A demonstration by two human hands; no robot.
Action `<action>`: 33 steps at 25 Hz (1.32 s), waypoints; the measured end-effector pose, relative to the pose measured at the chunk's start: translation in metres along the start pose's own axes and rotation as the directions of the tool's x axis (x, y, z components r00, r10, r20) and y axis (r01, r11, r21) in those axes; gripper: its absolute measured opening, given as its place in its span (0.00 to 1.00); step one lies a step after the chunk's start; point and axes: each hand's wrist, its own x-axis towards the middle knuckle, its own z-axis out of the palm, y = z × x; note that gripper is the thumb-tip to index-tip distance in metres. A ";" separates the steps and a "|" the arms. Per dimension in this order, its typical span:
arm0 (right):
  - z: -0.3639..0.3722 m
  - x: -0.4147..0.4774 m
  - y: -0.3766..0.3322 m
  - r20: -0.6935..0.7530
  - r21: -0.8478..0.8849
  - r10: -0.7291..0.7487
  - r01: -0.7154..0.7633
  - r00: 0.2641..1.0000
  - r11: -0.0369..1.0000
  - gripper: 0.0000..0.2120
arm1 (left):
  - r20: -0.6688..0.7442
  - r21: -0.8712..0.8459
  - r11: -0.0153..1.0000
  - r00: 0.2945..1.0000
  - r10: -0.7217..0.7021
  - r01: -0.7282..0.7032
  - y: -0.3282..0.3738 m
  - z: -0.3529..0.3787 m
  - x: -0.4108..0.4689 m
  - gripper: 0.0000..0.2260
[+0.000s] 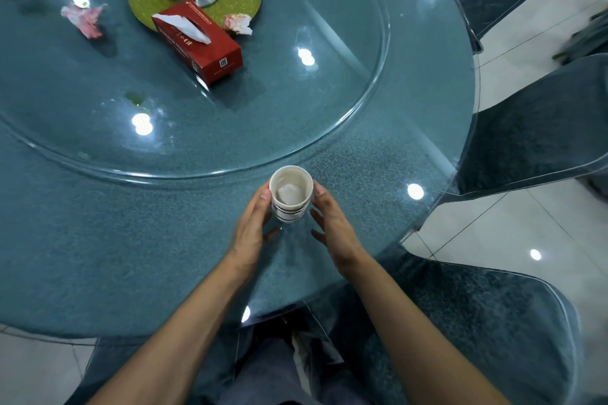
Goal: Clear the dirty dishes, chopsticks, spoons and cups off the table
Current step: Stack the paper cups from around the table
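Cup step here. The striped cup (291, 196) is at the near edge of the worktop (131, 240), with the left hand (253, 223) and right hand (330, 219) flanking it. The grip is loose: fingertips on the sides, thumbs off. Next I'd guess squeeze in and lift it straight up.
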 end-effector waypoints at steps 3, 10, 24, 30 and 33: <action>0.008 0.003 0.007 -0.012 0.007 -0.034 0.034 0.999 0.999 0.27 | -0.009 -0.004 1.000 1.000 0.006 -0.006 -0.002 0.002 0.001 0.11; 0.008 -0.005 0.001 -0.080 0.090 -0.105 0.112 0.991 0.990 0.24 | 0.010 0.040 0.995 0.996 0.088 -0.089 -0.002 0.009 0.000 0.11; -0.082 -0.065 0.005 -0.239 0.174 -0.220 0.264 0.946 0.949 0.25 | 0.142 0.101 0.985 0.982 0.122 -0.137 -0.004 0.102 -0.048 0.13; -0.150 -0.115 0.016 -0.250 0.223 -0.219 0.276 0.943 0.935 0.25 | 0.148 0.078 0.985 0.979 0.142 -0.155 -0.015 0.175 -0.101 0.14; -0.195 -0.141 0.019 -0.245 0.238 -0.242 0.300 0.939 0.924 0.34 | 0.127 0.072 0.981 0.978 0.168 -0.178 -0.027 0.226 -0.129 0.10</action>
